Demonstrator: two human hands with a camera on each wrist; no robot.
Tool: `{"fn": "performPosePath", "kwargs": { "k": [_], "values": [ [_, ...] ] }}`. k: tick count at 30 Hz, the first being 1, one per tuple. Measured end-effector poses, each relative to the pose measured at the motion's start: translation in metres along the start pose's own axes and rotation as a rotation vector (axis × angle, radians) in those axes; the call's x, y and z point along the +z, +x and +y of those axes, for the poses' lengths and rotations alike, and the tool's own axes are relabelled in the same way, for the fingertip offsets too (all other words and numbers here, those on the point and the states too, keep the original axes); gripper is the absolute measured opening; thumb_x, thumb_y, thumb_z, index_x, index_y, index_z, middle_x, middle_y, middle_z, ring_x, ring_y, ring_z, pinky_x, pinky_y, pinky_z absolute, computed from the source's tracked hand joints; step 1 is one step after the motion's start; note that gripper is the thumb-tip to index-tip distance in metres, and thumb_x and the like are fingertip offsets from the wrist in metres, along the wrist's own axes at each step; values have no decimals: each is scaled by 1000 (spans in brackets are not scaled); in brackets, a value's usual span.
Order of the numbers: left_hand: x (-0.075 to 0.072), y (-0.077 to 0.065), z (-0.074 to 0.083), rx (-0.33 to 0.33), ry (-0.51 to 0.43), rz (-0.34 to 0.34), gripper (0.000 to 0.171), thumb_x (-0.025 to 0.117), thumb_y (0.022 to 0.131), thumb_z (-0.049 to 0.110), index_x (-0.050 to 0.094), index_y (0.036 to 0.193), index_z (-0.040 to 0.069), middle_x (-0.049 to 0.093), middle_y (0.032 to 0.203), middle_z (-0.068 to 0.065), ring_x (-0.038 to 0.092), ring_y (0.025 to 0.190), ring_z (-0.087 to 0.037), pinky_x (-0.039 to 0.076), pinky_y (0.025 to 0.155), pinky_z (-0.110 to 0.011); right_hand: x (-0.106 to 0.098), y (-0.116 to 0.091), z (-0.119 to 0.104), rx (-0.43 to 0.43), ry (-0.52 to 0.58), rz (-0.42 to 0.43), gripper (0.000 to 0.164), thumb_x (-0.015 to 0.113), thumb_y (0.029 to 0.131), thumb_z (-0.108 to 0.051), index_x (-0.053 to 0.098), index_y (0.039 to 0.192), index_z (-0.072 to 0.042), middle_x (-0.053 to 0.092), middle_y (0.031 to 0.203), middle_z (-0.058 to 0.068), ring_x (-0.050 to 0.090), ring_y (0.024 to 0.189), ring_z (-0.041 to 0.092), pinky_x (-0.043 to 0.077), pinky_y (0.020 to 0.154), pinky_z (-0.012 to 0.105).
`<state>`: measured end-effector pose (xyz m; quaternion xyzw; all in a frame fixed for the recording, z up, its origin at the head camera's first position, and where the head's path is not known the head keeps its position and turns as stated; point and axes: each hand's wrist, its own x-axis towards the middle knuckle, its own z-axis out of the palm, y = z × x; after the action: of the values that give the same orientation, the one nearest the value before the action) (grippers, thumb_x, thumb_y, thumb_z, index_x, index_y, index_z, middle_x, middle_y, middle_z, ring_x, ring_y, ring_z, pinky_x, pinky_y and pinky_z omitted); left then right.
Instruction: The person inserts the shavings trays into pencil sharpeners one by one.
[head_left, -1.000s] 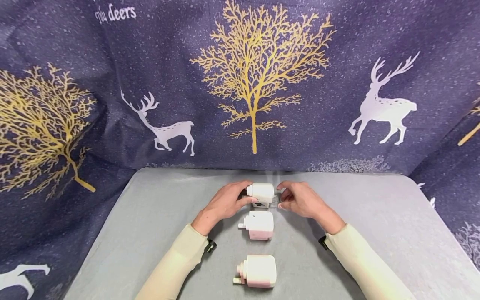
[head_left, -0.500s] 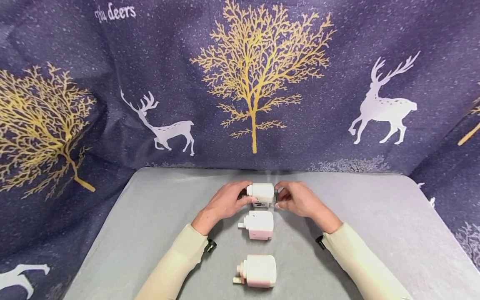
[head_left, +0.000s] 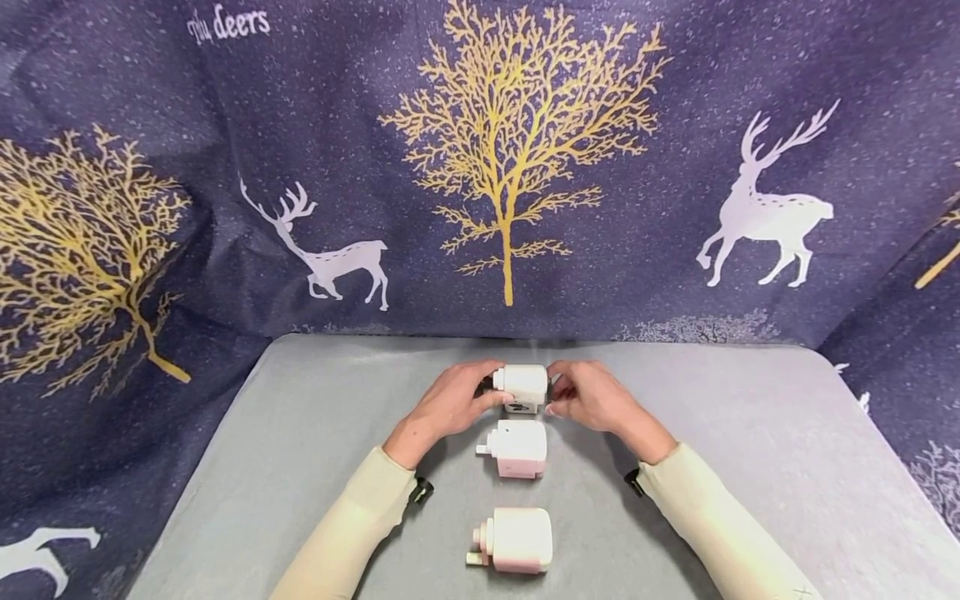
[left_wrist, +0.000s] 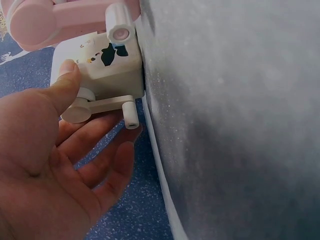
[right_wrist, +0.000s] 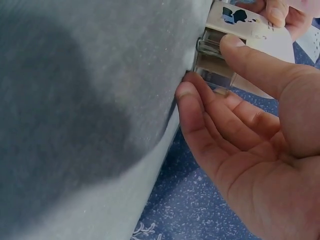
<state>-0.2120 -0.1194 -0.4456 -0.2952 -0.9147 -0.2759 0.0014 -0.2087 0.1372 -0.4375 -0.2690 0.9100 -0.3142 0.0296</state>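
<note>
A cream crank pencil sharpener (head_left: 523, 381) stands near the table's far edge, with dark printed shapes on one side. My left hand (head_left: 448, 406) grips its body on the crank side. In the left wrist view the thumb lies on the printed face, close to the crank handle (left_wrist: 111, 104). From the opposite end my right hand (head_left: 597, 397) holds a clear shavings drawer (right_wrist: 216, 62), thumb on one side and fingers on the other. Part of the drawer sits inside the sharpener body; part still shows outside in the right wrist view.
Two more pinkish-white crank sharpeners stand in line towards me, a nearer one (head_left: 522, 540) and a middle one (head_left: 521, 450) just in front of the held one. A dark blue curtain (head_left: 645, 275) with deer and trees hangs behind the grey table (head_left: 300, 433).
My right hand has moved left, sliding the clear drawer farther into the sharpener. The left hand and the two other sharpeners have stayed in place.
</note>
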Motion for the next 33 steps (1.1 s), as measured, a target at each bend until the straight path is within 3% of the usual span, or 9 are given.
{"fn": "performPosePath", "kwargs": {
  "k": [16,25,33],
  "values": [
    [2,-1,-1,10,-3,11,45,62,90,48,60,126,21,65,111,9,60,99,-9,51,85,-35,7,7,0,-78,-15,46,26,85,67,-13,64,82,-13,67,69,-10,58,59,5,51,61,31],
    [0,0,2,8,9,17,44,65,90,45,61,127,20,65,110,8,60,96,-7,51,82,-32,7,10,-4,-20,-10,17,30,86,65,-13,64,86,-13,68,71,-8,58,60,4,52,63,29],
    [1,-1,0,8,1,20,45,64,90,45,60,127,20,65,110,8,60,97,-7,51,83,-32,8,11,-4,-24,1,12,29,85,66,-12,63,85,-13,68,70,-8,58,61,5,51,62,29]
  ]
}}
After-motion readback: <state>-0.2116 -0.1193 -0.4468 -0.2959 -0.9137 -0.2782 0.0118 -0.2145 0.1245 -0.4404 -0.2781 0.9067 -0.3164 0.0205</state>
